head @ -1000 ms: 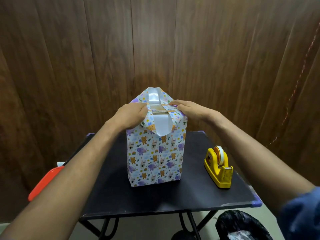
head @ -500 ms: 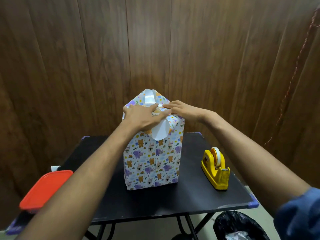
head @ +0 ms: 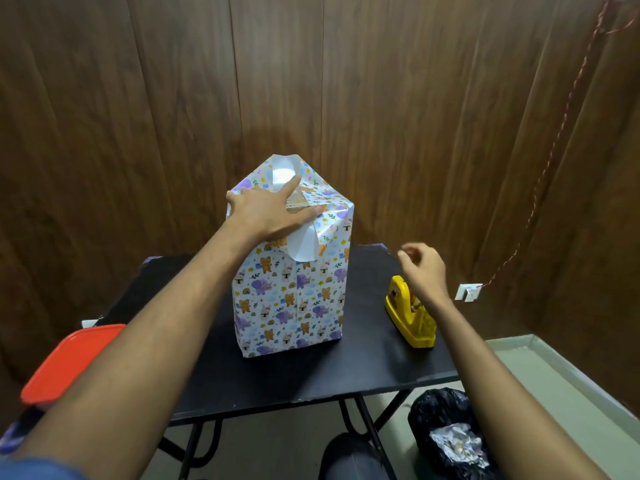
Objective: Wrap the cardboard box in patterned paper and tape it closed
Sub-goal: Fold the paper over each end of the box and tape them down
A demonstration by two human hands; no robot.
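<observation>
Dispenser (head: 412, 315) beside wrapped box (head: 294, 289); red lid (head: 71, 362) far left.

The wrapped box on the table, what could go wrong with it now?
Only the left hand presses the top folds of the wrapped box; if it slips, the loose white flaps could spring open. The right hand hovers over the yellow tape dispenser, so pulling tape one-handed might drag it. The tall box could tip.

Dark brown wood-panel wall (head: 381, 98) fills bkgd w/ thin reddish cord (head: 568, 105) at 2 o'clock running to small white wall fitting (head: 467, 292), black folding table (head: 363, 368) centre, pale green floor (head: 540, 368) at 4 o'clock.
</observation>
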